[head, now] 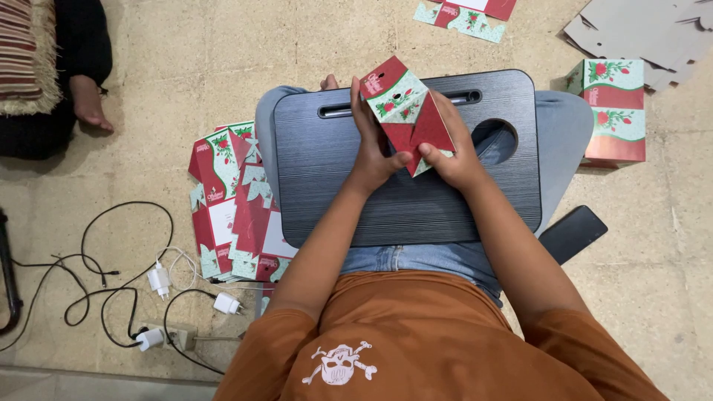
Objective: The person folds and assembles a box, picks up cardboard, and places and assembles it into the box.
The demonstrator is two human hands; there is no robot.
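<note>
At the far left, another person's foot (90, 104) rests on the stone floor (186, 59), near a striped cushion (28, 56). Below it, black cables (111, 260) and white chargers (158, 280) trail to a power strip (174, 338). Next comes a pile of flat red and green cartons (234, 208), lying beside the person's leg. A dark lap tray (327, 178) sits across the knees. Above its middle, the left hand (373, 145) grips the left side of a half-folded red and green box (407, 111), thumb pressed under its lower edge. The right hand (454, 152) clasps the box's right side, thumb on the lower flap. Further right, a black phone (573, 232) lies on the floor, and a finished box (615, 111) stands beside grey card sheets (653, 33).
</note>
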